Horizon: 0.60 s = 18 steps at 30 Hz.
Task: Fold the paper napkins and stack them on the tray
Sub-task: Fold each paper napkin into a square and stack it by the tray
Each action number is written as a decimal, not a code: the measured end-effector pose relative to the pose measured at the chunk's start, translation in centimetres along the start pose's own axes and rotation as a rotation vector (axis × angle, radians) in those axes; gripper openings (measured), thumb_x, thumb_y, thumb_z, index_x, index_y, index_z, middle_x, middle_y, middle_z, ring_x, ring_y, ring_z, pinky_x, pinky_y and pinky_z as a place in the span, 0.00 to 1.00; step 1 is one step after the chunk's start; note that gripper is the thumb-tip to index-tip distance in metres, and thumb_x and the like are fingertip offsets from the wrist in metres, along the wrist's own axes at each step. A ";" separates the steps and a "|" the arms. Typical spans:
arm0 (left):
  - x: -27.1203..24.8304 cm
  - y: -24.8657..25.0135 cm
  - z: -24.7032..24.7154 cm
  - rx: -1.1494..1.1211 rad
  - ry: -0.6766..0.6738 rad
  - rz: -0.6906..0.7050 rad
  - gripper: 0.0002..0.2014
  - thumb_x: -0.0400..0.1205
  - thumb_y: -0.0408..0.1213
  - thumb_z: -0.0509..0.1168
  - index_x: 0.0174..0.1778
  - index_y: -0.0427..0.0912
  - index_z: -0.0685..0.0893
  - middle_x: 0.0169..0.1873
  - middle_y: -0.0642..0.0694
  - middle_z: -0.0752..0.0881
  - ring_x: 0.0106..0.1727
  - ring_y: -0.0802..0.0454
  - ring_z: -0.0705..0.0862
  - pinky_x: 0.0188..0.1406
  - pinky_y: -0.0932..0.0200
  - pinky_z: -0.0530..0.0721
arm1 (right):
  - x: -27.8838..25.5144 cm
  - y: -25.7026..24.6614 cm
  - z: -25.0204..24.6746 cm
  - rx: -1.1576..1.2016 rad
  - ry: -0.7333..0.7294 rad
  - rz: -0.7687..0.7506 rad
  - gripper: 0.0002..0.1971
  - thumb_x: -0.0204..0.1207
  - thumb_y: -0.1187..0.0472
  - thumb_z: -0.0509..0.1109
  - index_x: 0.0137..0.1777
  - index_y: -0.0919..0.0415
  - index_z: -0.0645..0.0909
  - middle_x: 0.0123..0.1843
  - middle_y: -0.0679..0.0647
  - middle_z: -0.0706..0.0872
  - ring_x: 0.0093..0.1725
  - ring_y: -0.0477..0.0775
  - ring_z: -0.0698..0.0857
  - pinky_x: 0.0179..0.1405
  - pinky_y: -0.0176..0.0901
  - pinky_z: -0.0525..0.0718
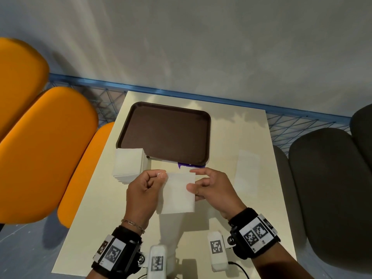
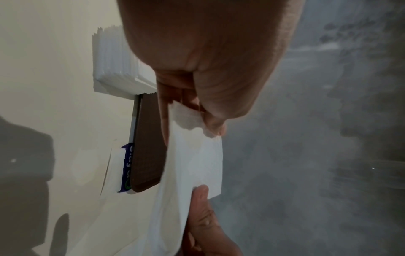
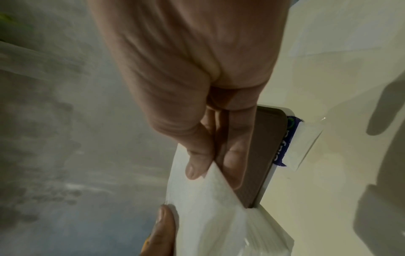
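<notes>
Napkin (image 1: 178,193) of thin, soft white paper hangs above the desk (image 1: 231,198) just short of the tray, pinched at its far corners by the left hand (image 1: 144,190) and right hand (image 1: 213,188); I would match the corners squarely before creasing, since such paper tears. Beyond lie the square-cut napkin stack (image 1: 128,165) touching the tray's near left corner, and the smooth brown round-cornered tray (image 1: 167,130), bare.

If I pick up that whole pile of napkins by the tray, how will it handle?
The napkin pile is probably light but floppy. Its staggered edges suggest loose sheets likely to slide apart. The napkin pinched by the left hand and right hand sags, so support from below seems wise.
</notes>
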<state>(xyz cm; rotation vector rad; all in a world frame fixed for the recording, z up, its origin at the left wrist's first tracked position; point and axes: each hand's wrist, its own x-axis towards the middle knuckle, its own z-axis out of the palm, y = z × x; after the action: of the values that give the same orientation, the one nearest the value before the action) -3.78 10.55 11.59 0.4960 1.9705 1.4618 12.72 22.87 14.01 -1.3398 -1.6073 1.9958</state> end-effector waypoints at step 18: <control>2.8 -1.9 -3.7 -0.007 0.111 -0.033 0.03 0.84 0.43 0.74 0.48 0.52 0.93 0.44 0.66 0.92 0.53 0.53 0.89 0.58 0.42 0.90 | 2.5 0.5 4.1 0.024 -0.174 0.079 0.28 0.76 0.69 0.84 0.74 0.60 0.80 0.48 0.63 0.96 0.50 0.62 0.96 0.57 0.62 0.95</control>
<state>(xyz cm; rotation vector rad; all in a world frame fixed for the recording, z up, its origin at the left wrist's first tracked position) -8.21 9.09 9.78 0.3852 2.0486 1.5044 8.37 21.76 12.18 -1.2710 -1.6204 2.2261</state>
